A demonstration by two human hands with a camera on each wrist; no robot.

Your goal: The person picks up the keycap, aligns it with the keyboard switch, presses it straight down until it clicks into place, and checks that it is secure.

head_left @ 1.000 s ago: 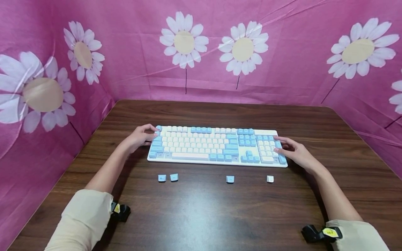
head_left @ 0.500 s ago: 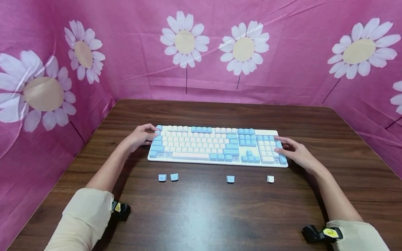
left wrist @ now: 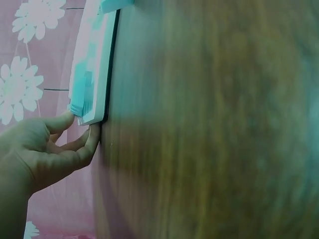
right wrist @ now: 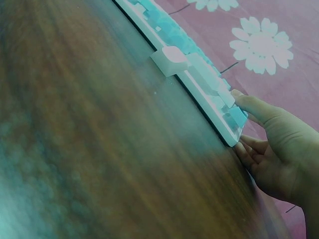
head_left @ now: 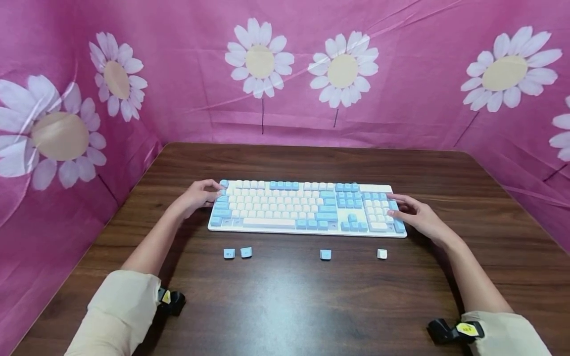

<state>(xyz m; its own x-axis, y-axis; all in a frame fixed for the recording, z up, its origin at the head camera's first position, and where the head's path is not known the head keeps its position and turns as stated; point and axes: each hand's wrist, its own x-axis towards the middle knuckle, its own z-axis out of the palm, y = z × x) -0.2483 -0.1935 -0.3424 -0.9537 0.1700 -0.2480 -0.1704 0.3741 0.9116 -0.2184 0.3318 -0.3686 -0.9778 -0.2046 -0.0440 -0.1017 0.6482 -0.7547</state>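
A white and light-blue computer keyboard (head_left: 276, 207) lies across the table, with a few bare key positions in its bottom row. My left hand (head_left: 194, 199) holds its left end, thumb up against the side keys; in the left wrist view the fingers (left wrist: 89, 144) curl at the lower edge. At the other end my right hand (head_left: 420, 217) grips it, its thumb (right wrist: 254, 105) over the corner keys and the fingers low at the edge. In front of the keyboard lie two blue keycaps (head_left: 229, 253) on the left, another blue keycap (head_left: 325, 254) and a white keycap (head_left: 382, 254).
The dark wood table (head_left: 276, 306) extends around the keyboard on all sides. Behind it and at both sides hangs a pink cloth (head_left: 187, 74) with white daisies. A black wrist camera (head_left: 172, 301) is strapped at the left sleeve, a second wrist camera (head_left: 454, 331) at the right.
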